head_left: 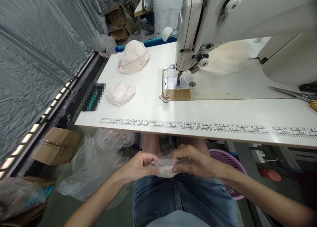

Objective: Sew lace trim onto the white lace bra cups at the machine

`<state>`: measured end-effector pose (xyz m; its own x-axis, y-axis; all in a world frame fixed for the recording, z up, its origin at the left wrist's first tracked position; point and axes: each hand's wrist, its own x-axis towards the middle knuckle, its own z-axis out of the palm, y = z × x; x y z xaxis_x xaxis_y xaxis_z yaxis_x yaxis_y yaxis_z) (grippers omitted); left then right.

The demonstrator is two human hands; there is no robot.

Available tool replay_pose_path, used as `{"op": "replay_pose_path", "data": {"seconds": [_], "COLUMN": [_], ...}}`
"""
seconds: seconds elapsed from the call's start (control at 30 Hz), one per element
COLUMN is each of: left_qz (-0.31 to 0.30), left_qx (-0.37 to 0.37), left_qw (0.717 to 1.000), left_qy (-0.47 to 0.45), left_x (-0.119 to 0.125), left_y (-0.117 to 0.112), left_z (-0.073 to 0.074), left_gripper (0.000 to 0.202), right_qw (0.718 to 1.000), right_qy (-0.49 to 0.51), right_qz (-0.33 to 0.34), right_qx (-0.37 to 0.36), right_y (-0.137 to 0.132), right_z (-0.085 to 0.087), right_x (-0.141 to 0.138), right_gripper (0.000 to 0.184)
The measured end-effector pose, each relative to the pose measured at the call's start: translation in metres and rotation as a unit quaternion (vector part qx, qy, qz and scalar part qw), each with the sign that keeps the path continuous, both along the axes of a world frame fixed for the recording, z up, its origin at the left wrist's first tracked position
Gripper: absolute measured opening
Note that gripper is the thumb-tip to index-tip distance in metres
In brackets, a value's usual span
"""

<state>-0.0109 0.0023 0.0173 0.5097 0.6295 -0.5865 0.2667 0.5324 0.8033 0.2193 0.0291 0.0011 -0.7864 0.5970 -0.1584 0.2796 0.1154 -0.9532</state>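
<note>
Over my lap, below the table's front edge, a small piece of white lace fabric (166, 169) is stretched between my two hands. My left hand (146, 164) pinches its left end between thumb and fingers. At the other end my right hand (189, 158) grips the fabric the same way. Part of the piece is sheer, with a denser lacy strip low down. On the white table stands a sewing machine (188, 32), its presser foot (178, 79) over the metal needle plate. Two fabric bundles lie left of it: a pale pink stack (133, 57) and a white lace piece (121, 93).
A printed ruler (198, 126) runs along the table's front edge. Scissors (294, 93) lie at the right, and round cream fabric (228, 57) sits under the machine arm. Below are a purple basket (229, 161), plastic bags (96, 161) and a cardboard box (56, 145). A person (165, 9) sits beyond.
</note>
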Motion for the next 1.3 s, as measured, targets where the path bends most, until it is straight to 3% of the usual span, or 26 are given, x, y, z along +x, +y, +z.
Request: {"op": "replay_pose_path", "data": {"seconds": [0.2,0.33,0.47,0.6,0.73,0.83,0.93,1.03,1.3], "left_qz": [-0.013,-0.008,0.014,0.015,-0.044,-0.071,-0.063,-0.038,0.012], "left_qx": [0.030,0.011,-0.003,-0.022,-0.008,0.015,-0.018,-0.058,-0.088], "left_qw": [0.999,1.000,1.000,0.999,0.999,0.996,0.997,0.997,0.995], "left_qy": [0.033,0.028,0.027,0.021,0.023,0.052,0.039,0.031,0.052], "left_x": [0.015,0.013,0.005,-0.002,0.000,0.005,0.006,0.004,0.000], "left_y": [0.004,0.004,0.002,0.001,0.008,0.015,0.018,0.017,0.010], "left_z": [-0.003,-0.008,-0.013,-0.008,0.002,0.005,0.001,-0.004,-0.006], "left_gripper": [0.024,0.021,0.023,0.029,0.035,0.028,0.024,0.022,0.022], "right_qw": [0.997,0.995,0.998,0.996,0.996,0.995,0.988,0.983,0.993], "right_qy": [0.039,0.039,-0.030,-0.053,-0.007,0.009,0.024,0.022,-0.092], "right_qz": [0.055,0.079,0.057,0.045,0.075,0.099,0.140,0.155,0.070], "right_qx": [-0.033,-0.055,-0.001,0.058,0.040,0.006,-0.062,-0.100,0.001], "right_y": [0.007,0.008,0.004,0.002,0.006,0.013,0.019,0.021,0.005], "right_z": [-0.010,-0.007,0.001,-0.001,-0.008,-0.007,0.000,0.005,-0.001], "right_x": [0.004,0.009,0.005,-0.003,-0.008,-0.007,0.000,0.010,0.006], "right_gripper": [0.029,0.027,0.014,0.007,0.011,0.018,0.028,0.027,0.017]}}
